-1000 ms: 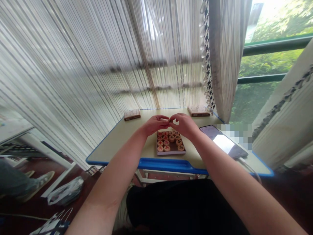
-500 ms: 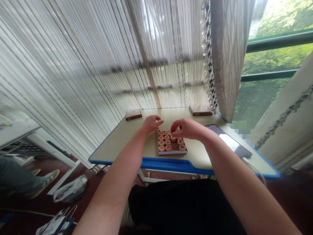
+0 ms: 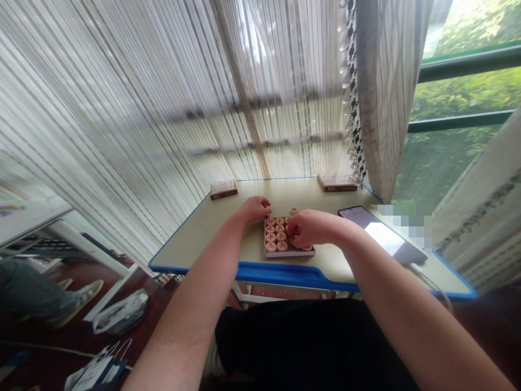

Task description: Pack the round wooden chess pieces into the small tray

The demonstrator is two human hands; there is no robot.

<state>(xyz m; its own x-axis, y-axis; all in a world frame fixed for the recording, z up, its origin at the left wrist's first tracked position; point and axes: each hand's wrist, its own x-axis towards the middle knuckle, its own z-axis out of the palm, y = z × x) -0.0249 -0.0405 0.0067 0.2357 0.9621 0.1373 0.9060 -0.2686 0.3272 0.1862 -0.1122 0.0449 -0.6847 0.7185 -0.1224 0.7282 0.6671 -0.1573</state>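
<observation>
the curled right hand (image 3: 304, 227) partly hides a shallow rectangular box (image 3: 290, 254) of round, disc-shaped pieces (image 3: 281, 237), left hand (image 3: 254, 207) nearby, both hands' fingers' grip unclear.

From my remote feed, I take this for a room in a home: a striped sheer curtain (image 3: 163, 81) and a trimmed drape (image 3: 391, 98) hang by a window (image 3: 468, 63) facing foliage (image 3: 464, 92), behind a blue-edged surface (image 3: 195, 231), with a plastic carrier bag (image 3: 122, 313) on the dark red floor (image 3: 49, 370).

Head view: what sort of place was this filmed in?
Probably a corner of an indoor room, perhaps a home or classroom: a string curtain hangs behind a small blue-edged desk, and leafy greenery shows through the window.
</observation>
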